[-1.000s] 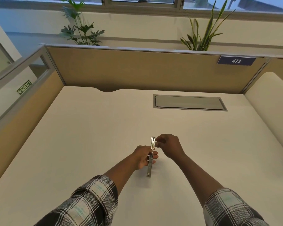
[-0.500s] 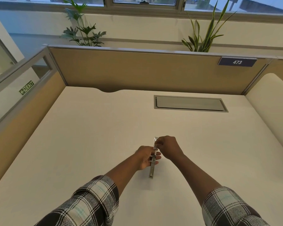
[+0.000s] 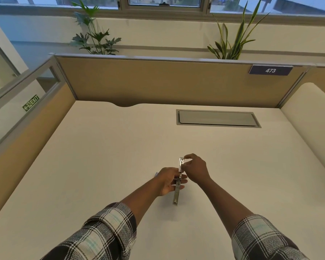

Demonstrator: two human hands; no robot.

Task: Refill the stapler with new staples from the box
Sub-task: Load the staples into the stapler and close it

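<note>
Left hand (image 3: 169, 182): I grip the opened stapler (image 3: 177, 190) at mid-length, above the desk (image 3: 101, 156).
Right hand (image 3: 194, 169): my fingertips pinch its raised far end.

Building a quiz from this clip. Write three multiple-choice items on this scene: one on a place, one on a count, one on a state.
1. The stapler is
A. by the grey hatch
B. near the desk's middle, between both hands
C. on the partition

2. Potted plants behind the partition:
A. two
B. none
C. four

3. The stapler is
A. lying untouched
B. held by both hands
C. held by one hand

Answers:
1 B: the left hand and right hand meet on it mid-desk.
2 A: plants stand left and right.
3 B: both hands' fingers grip it.
</note>
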